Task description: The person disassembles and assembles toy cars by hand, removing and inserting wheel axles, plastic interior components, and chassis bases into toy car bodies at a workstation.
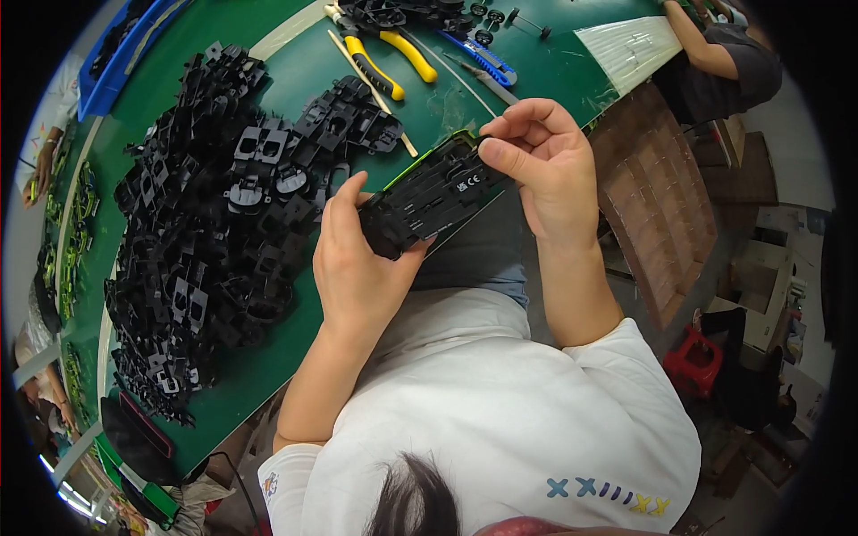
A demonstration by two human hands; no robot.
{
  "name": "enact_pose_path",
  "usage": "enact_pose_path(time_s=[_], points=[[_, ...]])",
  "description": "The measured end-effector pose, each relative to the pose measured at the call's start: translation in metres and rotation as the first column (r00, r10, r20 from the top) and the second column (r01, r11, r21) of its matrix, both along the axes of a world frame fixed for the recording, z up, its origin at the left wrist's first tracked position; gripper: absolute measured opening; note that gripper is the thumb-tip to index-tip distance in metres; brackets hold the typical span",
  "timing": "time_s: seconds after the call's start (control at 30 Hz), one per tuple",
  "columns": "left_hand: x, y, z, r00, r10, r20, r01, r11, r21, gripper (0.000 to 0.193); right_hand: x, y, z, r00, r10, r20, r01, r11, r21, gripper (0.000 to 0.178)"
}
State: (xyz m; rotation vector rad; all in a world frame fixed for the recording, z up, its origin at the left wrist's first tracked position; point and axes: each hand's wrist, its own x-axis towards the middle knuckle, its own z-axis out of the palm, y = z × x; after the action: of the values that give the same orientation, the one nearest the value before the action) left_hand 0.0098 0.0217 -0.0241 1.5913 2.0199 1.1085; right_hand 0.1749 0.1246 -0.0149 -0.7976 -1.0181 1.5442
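Note:
I hold a black plastic toy car chassis (pixel 435 191) with a green edge, underside up, over the edge of the green table (pixel 304 71). My left hand (pixel 353 263) grips its near end, thumb on top. My right hand (pixel 545 165) pinches its far end with thumb and fingers. A large heap of black plastic chassis parts (pixel 223 223) lies on the table just left of my left hand.
Yellow-handled pliers (pixel 384 58), a blue-handled tool (pixel 483 58), a thin stick and small black wheels on axles (pixel 527 22) lie at the table's far side. A blue bin (pixel 116 62) stands far left. Another person (pixel 724 54) sits at top right. A red stool (pixel 693 357) stands on the floor.

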Motion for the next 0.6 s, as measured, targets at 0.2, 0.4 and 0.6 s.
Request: enact_pose_path(time_s=[0.2, 0.4, 0.6], points=[[-0.003, 0.0, -0.008, 1.0, -0.023, -0.006, 0.023, 0.999, 0.028, 0.07, -0.001, -0.009, 0.001, 0.997, -0.027, -0.073, 0.034, 0.995, 0.091, 0.03], [-0.004, -0.001, -0.007, 0.999, -0.002, 0.034, 0.002, 1.0, -0.005, 0.066, 0.022, 0.032, -0.005, 0.974, -0.166, -0.153, 0.174, 0.984, 0.039, 0.024], [-0.004, 0.001, -0.007, 0.999, -0.03, 0.028, 0.03, 0.999, 0.022, 0.066, 0.101, 0.118, -0.019, 0.817, -0.574, 0.054, 0.563, 0.815, 0.137, 0.025]])
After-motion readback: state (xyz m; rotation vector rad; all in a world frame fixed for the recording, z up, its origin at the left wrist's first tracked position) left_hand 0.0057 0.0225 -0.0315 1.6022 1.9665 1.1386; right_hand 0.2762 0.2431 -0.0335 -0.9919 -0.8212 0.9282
